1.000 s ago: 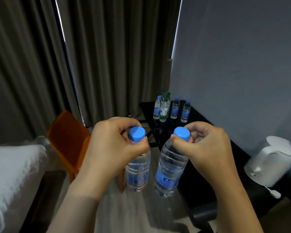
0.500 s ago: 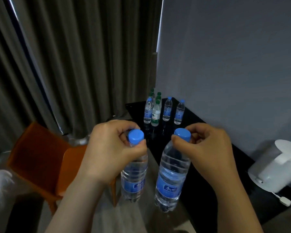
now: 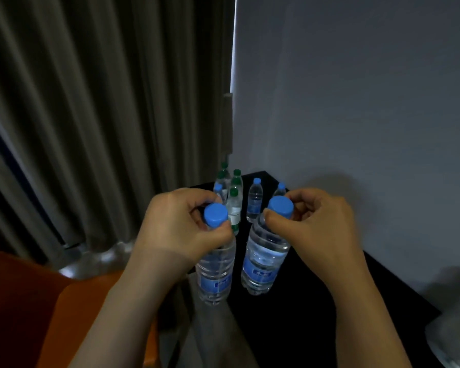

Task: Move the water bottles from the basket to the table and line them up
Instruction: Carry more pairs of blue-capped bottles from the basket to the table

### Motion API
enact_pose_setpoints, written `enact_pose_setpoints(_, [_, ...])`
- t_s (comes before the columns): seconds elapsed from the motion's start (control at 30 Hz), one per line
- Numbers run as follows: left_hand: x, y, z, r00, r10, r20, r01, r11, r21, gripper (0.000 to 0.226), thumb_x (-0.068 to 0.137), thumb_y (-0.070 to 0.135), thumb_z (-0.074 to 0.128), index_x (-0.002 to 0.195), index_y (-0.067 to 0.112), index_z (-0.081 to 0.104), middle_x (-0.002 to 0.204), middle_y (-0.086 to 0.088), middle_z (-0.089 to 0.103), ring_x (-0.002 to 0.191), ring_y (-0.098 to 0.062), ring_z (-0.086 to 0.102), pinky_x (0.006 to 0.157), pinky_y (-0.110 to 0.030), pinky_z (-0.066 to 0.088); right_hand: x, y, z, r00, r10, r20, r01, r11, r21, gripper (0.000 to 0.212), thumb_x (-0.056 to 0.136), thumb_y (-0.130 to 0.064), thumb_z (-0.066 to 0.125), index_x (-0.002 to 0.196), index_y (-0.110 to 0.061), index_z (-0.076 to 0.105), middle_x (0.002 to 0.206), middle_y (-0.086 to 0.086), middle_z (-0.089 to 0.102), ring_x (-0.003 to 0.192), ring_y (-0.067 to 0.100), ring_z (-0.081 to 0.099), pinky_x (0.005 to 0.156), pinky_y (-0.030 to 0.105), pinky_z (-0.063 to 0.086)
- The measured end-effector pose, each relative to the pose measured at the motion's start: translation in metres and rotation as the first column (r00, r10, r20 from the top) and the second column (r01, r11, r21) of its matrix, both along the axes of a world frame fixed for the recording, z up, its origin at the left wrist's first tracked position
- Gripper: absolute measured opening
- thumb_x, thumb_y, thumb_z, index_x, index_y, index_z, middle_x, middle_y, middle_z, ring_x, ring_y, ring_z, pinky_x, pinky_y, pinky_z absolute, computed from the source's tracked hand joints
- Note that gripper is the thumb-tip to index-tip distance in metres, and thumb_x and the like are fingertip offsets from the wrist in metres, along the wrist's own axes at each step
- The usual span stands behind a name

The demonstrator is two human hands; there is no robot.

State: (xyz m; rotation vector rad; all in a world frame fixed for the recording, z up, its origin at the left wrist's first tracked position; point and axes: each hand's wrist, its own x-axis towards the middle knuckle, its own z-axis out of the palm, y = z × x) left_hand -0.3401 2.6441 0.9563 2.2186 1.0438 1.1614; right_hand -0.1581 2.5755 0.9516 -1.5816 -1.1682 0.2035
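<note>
My left hand point(image 3: 178, 229) pinches the neck of a clear blue-capped water bottle point(image 3: 215, 272) that hangs upright beside the table's left edge. A second blue-capped bottle point(image 3: 263, 261) hangs slightly tilted from my right hand point(image 3: 316, 229), which grips it just under the cap, over the black table point(image 3: 316, 314). Both bottles are in the air. At the table's far end stand several bottles, some green-capped point(image 3: 234, 208) and some blue-capped point(image 3: 255, 200), partly hidden behind my hands. No basket is in view.
An orange chair point(image 3: 37, 309) stands at the lower left beside the table. Grey curtains point(image 3: 104, 115) fill the left and a grey wall point(image 3: 356, 102) runs along the table's right side. A white kettle point(image 3: 454, 338) shows blurred at the lower right corner.
The view has swung right and closed in on the table. Both hands carried their bottles forward, so the far bottles now sit just behind my fingers. The grips are unchanged.
</note>
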Motion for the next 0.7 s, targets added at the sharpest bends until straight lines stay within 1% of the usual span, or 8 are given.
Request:
enact_pose_setpoints(0.1, [0.027, 0.032, -0.006, 1.0, -0.001, 0.02, 0.002, 1.0, -0.009, 0.017, 0.062, 0.019, 0.077, 0.077, 0.024, 0.07, 0.058, 0.008, 0.064, 0.049, -0.006, 0.057, 0.047, -0.011, 0.043, 0.029, 0.03, -0.004, 1.0, -0.002, 0.012, 0.002, 1.0, -0.026, 0.022, 0.059, -0.037, 0.078, 0.069, -0.022, 0.064, 0.061, -0.005, 0.064, 0.044, 0.0, 0.048, 0.043, 0.021, 0.044])
enact_pose_setpoints(0.17, [0.045, 0.051, -0.011, 1.0, 0.0, -0.015, 0.0, 1.0, -0.001, 0.016, 0.063, 0.016, 0.079, 0.076, 0.02, 0.071, 0.053, 0.003, 0.062, 0.051, -0.011, 0.057, 0.048, -0.017, 0.045, 0.047, 0.045, -0.01, 1.0, -0.017, 0.009, 0.018, 0.999, -0.044, 0.02, 0.06, -0.033, 0.08, 0.068, -0.023, 0.064, 0.059, -0.007, 0.064, 0.043, -0.001, 0.048, 0.042, 0.015, 0.042])
enact_pose_setpoints(0.27, [0.066, 0.074, -0.018, 0.999, -0.045, -0.02, 0.044, 0.998, -0.038, 0.017, 0.064, 0.016, 0.081, 0.078, 0.017, 0.072, 0.057, 0.002, 0.064, 0.052, -0.01, 0.058, 0.053, -0.027, 0.05, 0.07, 0.059, -0.019, 1.0, -0.026, -0.007, 0.025, 0.996, -0.085, 0.019, 0.062, -0.029, 0.081, 0.068, -0.02, 0.065, 0.059, -0.005, 0.063, 0.043, -0.001, 0.047, 0.042, 0.013, 0.041])
enact_pose_setpoints(0.33, [0.08, 0.09, -0.024, 0.997, -0.079, 0.007, 0.08, 0.993, -0.083, 0.018, 0.065, 0.016, 0.08, 0.081, 0.014, 0.072, 0.052, 0.006, 0.062, 0.048, -0.006, 0.055, 0.051, -0.019, 0.046, 0.084, 0.067, -0.025, 0.999, -0.047, -0.003, 0.046, 0.993, -0.106, 0.02, 0.062, -0.03, 0.081, 0.068, -0.02, 0.065, 0.058, -0.005, 0.063, 0.043, -0.001, 0.047, 0.042, 0.012, 0.04])
enact_pose_setpoints(0.4, [0.094, 0.109, -0.032, 0.994, -0.103, 0.035, 0.107, 0.985, -0.133, 0.018, 0.066, 0.01, 0.08, 0.081, 0.012, 0.072, 0.046, 0.015, 0.058, 0.044, 0.0, 0.052, 0.049, -0.006, 0.038, 0.096, 0.076, -0.031, 0.997, -0.081, -0.001, 0.081, 0.989, -0.123, 0.019, 0.061, -0.032, 0.079, 0.067, -0.021, 0.065, 0.058, -0.007, 0.064, 0.043, -0.001, 0.049, 0.042, 0.013, 0.041])
enact_pose_setpoints(0.43, [0.101, 0.118, -0.036, 0.993, -0.112, 0.039, 0.117, 0.981, -0.154, 0.017, 0.066, 0.007, 0.08, 0.08, 0.012, 0.072, 0.044, 0.016, 0.056, 0.043, 0.001, 0.05, 0.049, -0.005, 0.036, 0.101, 0.08, -0.034, 0.995, -0.096, -0.005, 0.095, 0.987, -0.131, 0.019, 0.06, -0.033, 0.078, 0.067, -0.023, 0.065, 0.058, -0.007, 0.064, 0.043, -0.001, 0.05, 0.042, 0.013, 0.041])
enact_pose_setpoints(0.53, [0.12, 0.143, -0.049, 0.983, -0.181, 0.029, 0.183, 0.962, -0.204, 0.016, 0.066, 0.006, 0.079, 0.078, 0.013, 0.071, 0.043, 0.015, 0.054, 0.04, 0.0, 0.046, 0.047, -0.005, 0.034, 0.115, 0.093, -0.043, 0.991, -0.132, 0.0, 0.13, 0.979, -0.156, 0.018, 0.061, -0.033, 0.079, 0.066, -0.026, 0.064, 0.055, -0.01, 0.062, 0.043, -0.002, 0.05, 0.042, 0.012, 0.04])
enact_pose_setpoints(0.7, [0.158, 0.197, -0.072, 0.965, -0.261, 0.036, 0.261, 0.927, -0.269, 0.017, 0.065, 0.005, 0.079, 0.072, 0.018, 0.069, 0.051, 0.015, 0.06, 0.044, 0.003, 0.05, 0.046, -0.007, 0.038, 0.136, 0.121, -0.063, 0.977, -0.214, 0.016, 0.213, 0.955, -0.206, 0.019, 0.061, -0.033, 0.079, 0.068, -0.024, 0.064, 0.058, -0.003, 0.063, 0.045, 0.001, 0.051, 0.043, 0.02, 0.044])
